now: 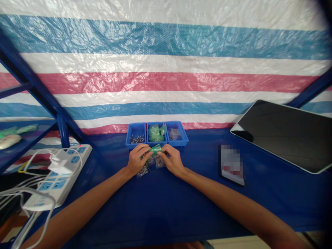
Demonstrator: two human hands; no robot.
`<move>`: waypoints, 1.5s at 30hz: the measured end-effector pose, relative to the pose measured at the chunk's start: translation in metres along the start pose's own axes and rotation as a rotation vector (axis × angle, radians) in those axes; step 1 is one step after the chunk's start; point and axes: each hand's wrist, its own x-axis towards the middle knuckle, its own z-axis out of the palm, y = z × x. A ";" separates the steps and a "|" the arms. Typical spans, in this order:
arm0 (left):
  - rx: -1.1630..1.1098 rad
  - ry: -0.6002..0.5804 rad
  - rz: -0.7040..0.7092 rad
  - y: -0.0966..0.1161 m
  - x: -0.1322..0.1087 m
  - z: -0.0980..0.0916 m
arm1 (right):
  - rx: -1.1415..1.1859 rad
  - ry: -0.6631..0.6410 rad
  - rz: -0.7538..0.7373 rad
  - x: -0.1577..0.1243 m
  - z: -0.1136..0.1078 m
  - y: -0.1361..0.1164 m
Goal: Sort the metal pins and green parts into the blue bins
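Between my two hands, just in front of the blue bins, is a small green packet. My left hand pinches its left end and my right hand pinches its right end. Beneath the left fingers lies a clear bag of metal pins, and another clear bag lies by the right fingers. The left blue bin holds loose metal pins. Green packets fill the middle bin, and clear small bags lie in the right bin.
A phone lies right of my hands on the blue table. Farther right is a large dark screen. A white power strip with cables is at the left. Striped sheeting hangs behind the bins.
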 end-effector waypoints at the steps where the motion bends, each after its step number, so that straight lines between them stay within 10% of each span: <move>1: -0.002 -0.003 0.005 0.000 0.000 0.000 | -0.005 -0.007 0.002 0.000 0.000 0.000; 13: 0.065 0.203 -0.051 -0.013 -0.009 0.007 | 0.111 -0.061 0.021 -0.006 -0.002 0.000; 29: -0.129 -0.033 -0.086 -0.002 -0.003 -0.004 | 0.070 0.019 -0.114 0.001 -0.001 -0.001; 45: -0.173 0.076 -0.270 -0.015 -0.015 0.010 | 0.146 0.040 -0.067 -0.003 0.003 0.001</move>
